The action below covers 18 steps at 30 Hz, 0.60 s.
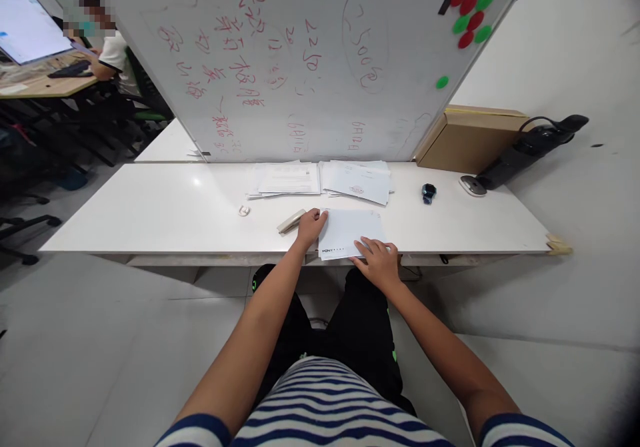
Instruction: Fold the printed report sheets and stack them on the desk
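Note:
A thin stack of pale paper sheets (pixel 345 228), with dark "PONY" lettering along its lower left edge, lies at the front edge of the white desk (pixel 150 213). My left hand (pixel 311 225) pinches its left edge, thumb on top. At its lower right corner my right hand (pixel 379 260) has its fingers on top and its thumb by the front edge. Just left of my left hand rests a light-coloured stapler (pixel 291 221), touching or almost touching the fingers. Behind the sheets are two paper piles, a left pile (pixel 287 179) and a right pile (pixel 356 181) bearing a reddish stamp.
A small white object (pixel 244 211) lies left of the stapler. To the right are a dark watch (pixel 429 193), a mouse (pixel 473 185), a black bottle (pixel 525 153) and a cardboard box (pixel 470 141). A whiteboard (pixel 320 113) rises behind. A person (pixel 113 57) sits far left.

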Each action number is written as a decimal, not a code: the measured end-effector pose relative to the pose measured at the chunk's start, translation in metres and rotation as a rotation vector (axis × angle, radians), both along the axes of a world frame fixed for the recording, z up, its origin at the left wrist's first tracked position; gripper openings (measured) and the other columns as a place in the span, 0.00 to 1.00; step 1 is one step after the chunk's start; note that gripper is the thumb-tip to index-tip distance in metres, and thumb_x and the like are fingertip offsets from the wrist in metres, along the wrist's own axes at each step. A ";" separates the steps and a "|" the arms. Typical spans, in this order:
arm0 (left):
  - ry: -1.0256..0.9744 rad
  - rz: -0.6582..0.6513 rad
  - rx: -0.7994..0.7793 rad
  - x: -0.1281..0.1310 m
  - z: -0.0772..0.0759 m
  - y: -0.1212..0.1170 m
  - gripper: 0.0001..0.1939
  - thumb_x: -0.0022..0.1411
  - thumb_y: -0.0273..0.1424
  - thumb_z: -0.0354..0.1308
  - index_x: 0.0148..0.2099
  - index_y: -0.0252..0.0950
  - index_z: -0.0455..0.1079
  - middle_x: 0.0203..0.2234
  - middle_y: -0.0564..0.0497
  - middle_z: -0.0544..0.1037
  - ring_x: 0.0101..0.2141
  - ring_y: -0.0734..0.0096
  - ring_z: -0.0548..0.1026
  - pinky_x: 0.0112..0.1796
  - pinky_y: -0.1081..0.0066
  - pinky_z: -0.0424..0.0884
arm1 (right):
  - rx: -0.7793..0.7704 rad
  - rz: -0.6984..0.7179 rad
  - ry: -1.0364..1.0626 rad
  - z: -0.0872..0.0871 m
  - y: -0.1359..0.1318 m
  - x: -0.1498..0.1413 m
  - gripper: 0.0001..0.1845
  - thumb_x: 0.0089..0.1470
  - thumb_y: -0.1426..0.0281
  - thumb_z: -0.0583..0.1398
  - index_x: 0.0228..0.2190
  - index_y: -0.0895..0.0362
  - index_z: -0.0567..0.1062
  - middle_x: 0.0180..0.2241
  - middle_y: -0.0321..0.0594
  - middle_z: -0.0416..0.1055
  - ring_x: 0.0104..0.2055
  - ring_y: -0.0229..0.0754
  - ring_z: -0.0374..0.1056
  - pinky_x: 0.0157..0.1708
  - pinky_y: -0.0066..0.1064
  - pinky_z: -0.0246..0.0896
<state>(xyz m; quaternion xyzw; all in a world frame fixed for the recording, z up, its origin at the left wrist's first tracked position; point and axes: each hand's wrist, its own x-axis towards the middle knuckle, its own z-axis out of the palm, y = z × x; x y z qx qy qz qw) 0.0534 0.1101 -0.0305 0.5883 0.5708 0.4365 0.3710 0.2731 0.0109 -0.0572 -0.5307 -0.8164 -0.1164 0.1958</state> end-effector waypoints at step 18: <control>0.064 0.056 0.004 0.003 -0.006 0.004 0.19 0.58 0.46 0.55 0.25 0.37 0.59 0.19 0.56 0.64 0.24 0.74 0.61 0.27 0.72 0.54 | -0.075 -0.206 0.128 0.026 0.136 -0.006 0.22 0.59 0.70 0.48 0.54 0.59 0.66 0.53 0.52 0.67 0.52 0.52 0.61 0.48 0.43 0.50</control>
